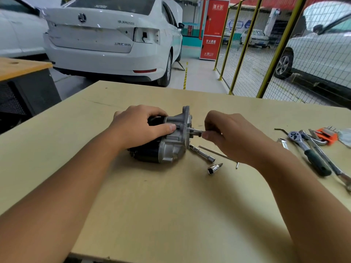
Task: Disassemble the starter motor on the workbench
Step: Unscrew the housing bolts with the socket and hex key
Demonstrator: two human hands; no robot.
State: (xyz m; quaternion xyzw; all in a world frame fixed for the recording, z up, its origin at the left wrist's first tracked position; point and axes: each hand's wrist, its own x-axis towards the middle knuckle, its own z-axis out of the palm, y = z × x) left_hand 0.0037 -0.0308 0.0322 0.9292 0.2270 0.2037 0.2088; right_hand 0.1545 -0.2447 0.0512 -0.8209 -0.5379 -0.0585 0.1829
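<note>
One starter motor (pixel 167 141) is being gripped by the left hand (pixel 140 128); one small metal tool (pixel 197 132) is being pinched by the right hand (pixel 228 133) on the workbench (pixel 171 205).

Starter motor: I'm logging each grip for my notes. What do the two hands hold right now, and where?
The left hand grips the starter motor over its black body. The right hand pinches a small metal tool at its outer end, the tip at the motor's flange.
</note>
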